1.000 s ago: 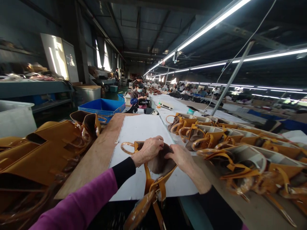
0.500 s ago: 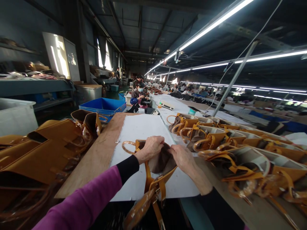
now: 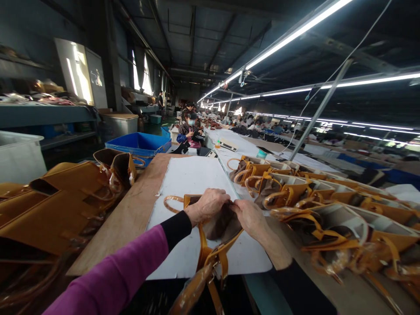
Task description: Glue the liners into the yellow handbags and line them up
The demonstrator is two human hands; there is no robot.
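A tan handbag (image 3: 234, 239) with a brown fabric lining (image 3: 218, 227) lies open on a white sheet (image 3: 193, 173) before me. One of its plastic-wrapped handles (image 3: 193, 288) hangs over the table's near edge; the other loops out at the far left. My left hand (image 3: 210, 204) is closed, its fingers pinching the upper part of the lining. Close beside it, my right hand (image 3: 250, 218) pinches the same lining between thumb and fingers. The fingertips nearly meet, and whatever lies between them is hidden.
Several tan handbags (image 3: 328, 192) stand in rows on the right, and more bags (image 3: 75, 183) are piled at the left. Beyond the wooden board (image 3: 131, 210) sits a blue bin (image 3: 138, 144). A slanted metal post (image 3: 321, 109) rises at right. A co-worker (image 3: 190, 131) sits farther down the table.
My left hand has shifted slightly right along the lining, closer to my right hand. The right hand stays nearly in place, and the view has turned a little.
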